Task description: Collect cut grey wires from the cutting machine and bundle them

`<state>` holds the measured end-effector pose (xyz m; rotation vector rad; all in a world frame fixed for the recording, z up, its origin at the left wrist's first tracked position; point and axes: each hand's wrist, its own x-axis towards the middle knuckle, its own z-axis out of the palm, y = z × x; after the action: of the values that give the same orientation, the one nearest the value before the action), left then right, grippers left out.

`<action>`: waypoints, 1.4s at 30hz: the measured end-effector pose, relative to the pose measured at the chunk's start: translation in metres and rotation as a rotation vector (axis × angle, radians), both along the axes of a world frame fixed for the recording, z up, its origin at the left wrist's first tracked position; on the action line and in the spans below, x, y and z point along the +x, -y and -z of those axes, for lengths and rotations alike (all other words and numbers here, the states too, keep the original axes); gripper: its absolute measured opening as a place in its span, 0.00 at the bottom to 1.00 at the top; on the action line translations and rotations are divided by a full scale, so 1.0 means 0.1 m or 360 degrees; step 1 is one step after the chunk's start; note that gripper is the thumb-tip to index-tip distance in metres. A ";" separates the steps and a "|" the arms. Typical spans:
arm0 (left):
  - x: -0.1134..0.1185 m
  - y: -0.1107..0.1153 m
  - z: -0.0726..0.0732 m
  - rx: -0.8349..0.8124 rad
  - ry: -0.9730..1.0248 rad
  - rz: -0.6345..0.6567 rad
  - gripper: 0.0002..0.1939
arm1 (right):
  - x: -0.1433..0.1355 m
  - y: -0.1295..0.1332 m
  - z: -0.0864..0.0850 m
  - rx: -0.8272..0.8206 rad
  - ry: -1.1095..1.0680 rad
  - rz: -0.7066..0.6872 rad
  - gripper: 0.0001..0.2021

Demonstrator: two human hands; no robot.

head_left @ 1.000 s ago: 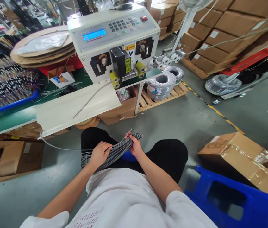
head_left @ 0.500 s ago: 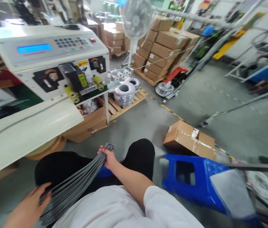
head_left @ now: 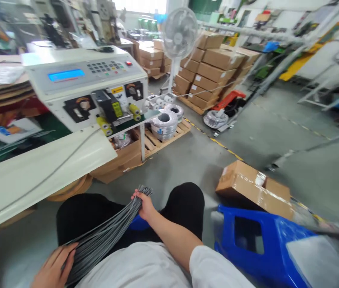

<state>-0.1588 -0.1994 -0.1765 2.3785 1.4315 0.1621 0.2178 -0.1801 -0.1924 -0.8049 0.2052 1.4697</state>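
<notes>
A long bundle of thin grey wires [head_left: 106, 238] lies slantwise across my lap, over black trousers. My right hand [head_left: 145, 206] is closed round its upper end, where the cut tips stick out just past the fingers. At the lower left, my left hand [head_left: 55, 266] curls over the other end of the bundle, its fingers resting along the outer side. The far tips of the wires on that side are hidden by the hand and the frame edge.
A wire-cutting machine [head_left: 88, 86] with a lit display stands left, above a cream sloping chute [head_left: 46, 172] carrying one grey wire. On the right are a cardboard box [head_left: 256, 188] and a blue plastic stool [head_left: 244, 236]. Wire coils [head_left: 163, 126] sit on a pallet beyond.
The view has turned slightly left and up, so the surroundings appear further right and lower. The left hand's fingers lie closer together on the bundle; the right keeps its hold.
</notes>
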 end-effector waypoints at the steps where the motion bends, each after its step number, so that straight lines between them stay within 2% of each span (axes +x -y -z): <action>1: 0.07 0.00 -0.08 0.0036 -0.0011 -0.0009 0.17 | 0.01 0.00 0.00 0.0002 0.0007 -0.0011 0.14; 5: 0.31 -0.06 -0.36 0.0258 -0.0086 0.0076 0.14 | 0.04 -0.01 -0.01 0.0034 0.0032 -0.0056 0.16; 8: 0.42 -0.09 -0.46 0.0406 -0.0121 0.0141 0.13 | 0.03 -0.01 0.00 0.0040 0.0045 -0.0067 0.16; 13: 0.52 -0.07 -0.56 0.0479 -0.0129 0.0160 0.09 | 0.03 0.02 0.00 -0.0048 0.0043 -0.0062 0.14; 16: 0.60 -0.21 -0.74 0.0606 -0.0098 0.0251 0.10 | 0.04 0.02 0.01 -0.0045 0.0067 -0.0079 0.14; 19: 0.74 -0.59 -1.11 0.0815 -0.0030 0.0192 0.14 | 0.04 0.02 0.05 -0.0045 0.0078 -0.0102 0.15; 22: 0.97 -1.12 -1.56 0.0999 0.0031 -0.0054 0.15 | 0.02 0.02 0.07 -0.0049 0.0062 -0.0109 0.15; 24: 1.16 -1.49 -1.78 0.1077 0.0052 -0.0226 0.17 | 0.02 0.03 0.07 -0.0036 0.0062 -0.0123 0.14; 26: 1.33 -1.82 -1.89 0.1082 0.0048 -0.0343 0.20 | 0.01 0.04 0.08 -0.0035 0.0075 -0.0127 0.14; 28: 1.46 -2.09 -1.91 0.1003 -0.0009 -0.0361 0.21 | 0.03 0.05 0.08 -0.0068 0.0095 -0.0113 0.15; 31: 1.50 -2.31 -1.89 0.0895 -0.0119 -0.0263 0.13 | 0.06 0.06 0.09 -0.0104 0.0140 -0.0092 0.16; 34: 1.43 -2.26 -1.91 0.0883 -0.0161 -0.0192 0.08 | 0.10 0.07 0.08 -0.0090 0.0174 -0.0098 0.16; 36: 1.40 -2.05 -1.91 0.0870 -0.0179 -0.0187 0.07 | 0.11 0.06 0.06 -0.0056 0.0165 -0.0116 0.15; 39: 1.46 -1.54 -1.81 0.0766 -0.0060 -0.0100 0.05 | 0.09 0.04 -0.02 -0.0031 0.0137 -0.0132 0.14; 42: 1.63 -0.97 -1.55 0.0509 0.0091 0.0114 0.05 | 0.04 0.00 -0.07 -0.0038 0.0146 -0.0134 0.14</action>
<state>0.0039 -0.1023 -0.0219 2.6487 1.3785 0.4688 0.2214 -0.1798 -0.1851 -0.9078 0.1207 1.5079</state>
